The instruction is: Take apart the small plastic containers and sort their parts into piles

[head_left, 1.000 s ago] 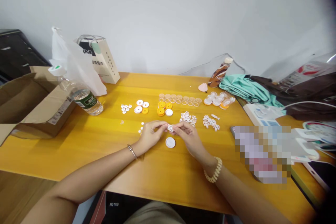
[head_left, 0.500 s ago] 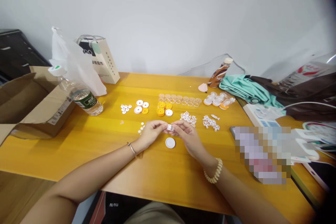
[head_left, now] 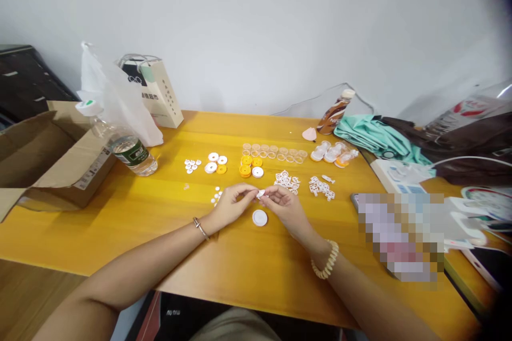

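Fingers (head_left: 252,194) of the left hand (head_left: 230,205) and right hand (head_left: 286,210) together pinch a white part (head_left: 261,193) above the desk (head_left: 248,261), a disc (head_left: 260,218) at its six o'clock. This piece looks unfinished. Capped pieces (head_left: 332,152) at two o'clock appear assembled; loose openwork parts (head_left: 320,187) at three, wheels (head_left: 245,171) at eleven and cups (head_left: 273,151) near one seem left to do.
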Motion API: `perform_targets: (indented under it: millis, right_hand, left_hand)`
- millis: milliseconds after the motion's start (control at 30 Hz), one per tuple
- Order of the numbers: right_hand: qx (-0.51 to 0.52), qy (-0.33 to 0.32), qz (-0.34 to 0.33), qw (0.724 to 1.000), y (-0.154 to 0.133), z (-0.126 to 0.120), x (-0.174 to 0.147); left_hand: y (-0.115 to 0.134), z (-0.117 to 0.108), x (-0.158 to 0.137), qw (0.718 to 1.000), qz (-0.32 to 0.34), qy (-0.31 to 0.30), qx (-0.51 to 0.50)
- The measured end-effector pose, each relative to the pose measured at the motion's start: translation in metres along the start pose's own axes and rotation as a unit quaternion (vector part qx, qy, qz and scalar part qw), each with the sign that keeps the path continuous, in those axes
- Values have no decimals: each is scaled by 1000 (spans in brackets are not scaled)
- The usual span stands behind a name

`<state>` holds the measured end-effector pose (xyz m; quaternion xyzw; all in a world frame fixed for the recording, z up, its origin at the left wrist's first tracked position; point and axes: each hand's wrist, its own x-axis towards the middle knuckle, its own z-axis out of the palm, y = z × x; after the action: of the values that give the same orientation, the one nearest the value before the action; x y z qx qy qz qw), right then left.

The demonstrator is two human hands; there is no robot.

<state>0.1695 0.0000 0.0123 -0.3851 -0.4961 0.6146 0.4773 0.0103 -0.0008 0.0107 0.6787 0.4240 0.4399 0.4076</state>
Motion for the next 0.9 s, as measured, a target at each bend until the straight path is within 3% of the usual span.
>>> perform_targets:
  millis: [233, 367, 433, 633, 900]
  right_hand:
    - [10, -2, 9, 1000, -2, -5, 0]
    - [12, -18, 12, 1000, -3, -3, -1]
    - [9, -23, 13, 1000, -3, -2, -1]
    - [1, -50, 2, 999, -5, -4, -4]
    - [-15, -49, -7, 999, -9, -4, -8]
  left_hand:
    - [2, -6, -2, 993, 75, -59, 64]
    - [1, -10, -1, 984, 123, -52, 120]
    - [0, -12, -1, 968, 173, -50, 173]
    - [4, -17, -1, 887, 315, -49, 334]
    - [3, -25, -1, 875, 338, -36, 345]
